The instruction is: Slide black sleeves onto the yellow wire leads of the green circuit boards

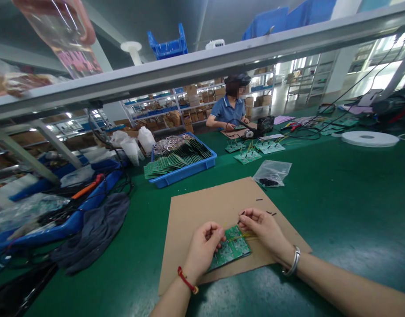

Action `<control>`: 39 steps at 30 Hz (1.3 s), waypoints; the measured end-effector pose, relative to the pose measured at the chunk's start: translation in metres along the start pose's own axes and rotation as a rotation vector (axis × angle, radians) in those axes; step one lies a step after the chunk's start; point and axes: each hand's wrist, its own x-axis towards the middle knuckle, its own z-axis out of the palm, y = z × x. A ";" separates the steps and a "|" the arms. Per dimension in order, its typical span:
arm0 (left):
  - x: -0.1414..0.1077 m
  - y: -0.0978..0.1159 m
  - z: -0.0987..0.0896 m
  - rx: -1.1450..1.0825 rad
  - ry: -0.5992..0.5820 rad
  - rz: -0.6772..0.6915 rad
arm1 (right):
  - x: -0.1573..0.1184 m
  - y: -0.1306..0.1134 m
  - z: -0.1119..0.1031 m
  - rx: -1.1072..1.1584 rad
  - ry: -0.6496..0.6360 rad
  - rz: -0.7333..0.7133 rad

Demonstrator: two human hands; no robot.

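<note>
A green circuit board with thin yellow wires lies on a brown cardboard sheet. My left hand rests over the board's left part, thumb and fingers closed together; what they pinch is too small to name. Above the board's right side, my right hand is pinched around a small dark piece, beside the yellow wires. Several short black pieces lie on the cardboard, some just behind my right hand.
A blue tray of stacked boards stands behind the cardboard. A clear bag with black pieces, wired boards and a white reel lie rightward. A dark cloth is at left. Across the table sits a person. A shelf spans overhead.
</note>
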 end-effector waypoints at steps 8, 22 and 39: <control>-0.001 0.001 -0.001 0.110 -0.021 0.084 | -0.007 -0.002 0.006 0.094 -0.056 0.076; -0.003 0.002 0.000 0.134 -0.044 0.069 | -0.007 -0.001 0.007 0.094 -0.032 0.046; -0.003 0.003 0.001 0.133 -0.050 0.064 | -0.007 0.001 0.005 0.117 -0.032 0.042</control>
